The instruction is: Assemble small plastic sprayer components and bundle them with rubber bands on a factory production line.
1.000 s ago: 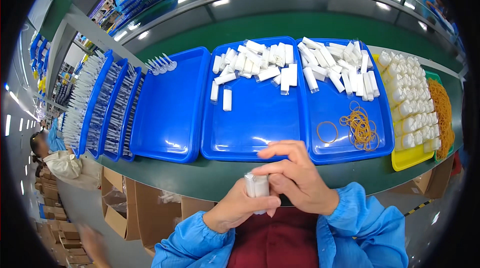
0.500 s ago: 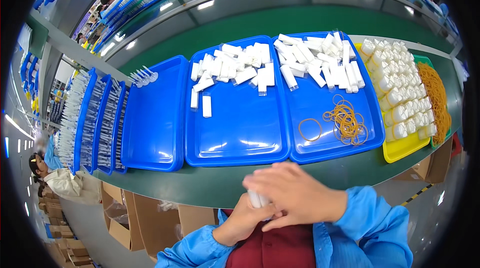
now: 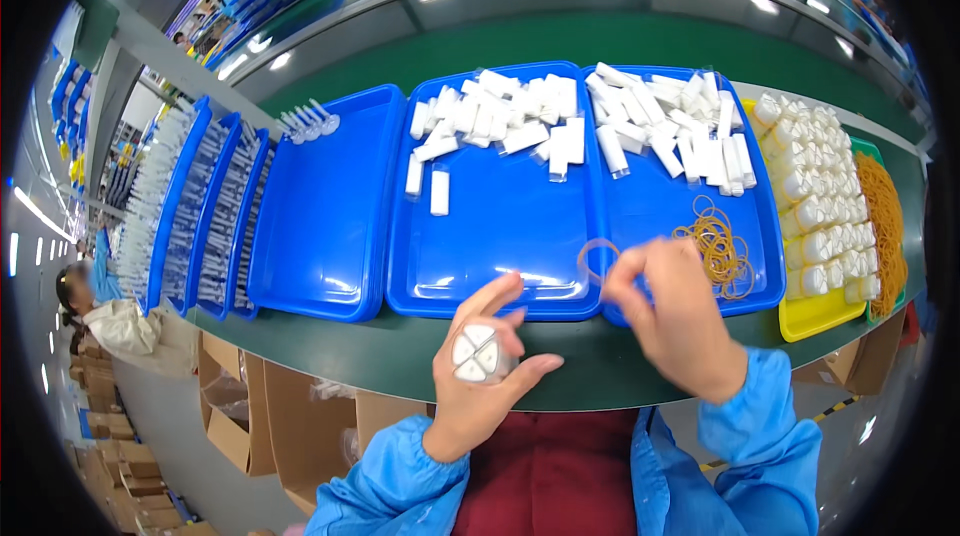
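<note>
My left hand (image 3: 468, 401) is wrapped around a bundle of white wedge-ended pieces (image 3: 476, 354), whose ends fan together into a circle. It is over the table's front edge. My right hand (image 3: 678, 314) pinches a tan rubber band (image 3: 581, 258), slightly blurred, above the front of the right-hand blue tray (image 3: 640, 221). Beside that hand, in the same tray, is a loose pile of rubber bands (image 3: 722, 256). White wrapped packets (image 3: 665, 126) fill the back of this tray. More such packets (image 3: 490, 111) lie in the middle blue tray (image 3: 480, 236).
Stacked blue trays (image 3: 315, 216) stand left, with several clear plastic pieces (image 3: 310, 121) in the top one's back corner. Racks of clear-tipped parts (image 3: 160, 216) are farther left. At right, a yellow tray (image 3: 810, 318) bears white bundles, beside a heap of rubber bands (image 3: 882, 226).
My hands have come apart. The left has tilted the bundle so its ends show; the right has moved right and picked up the single rubber band from the tray. The view has shifted slightly.
</note>
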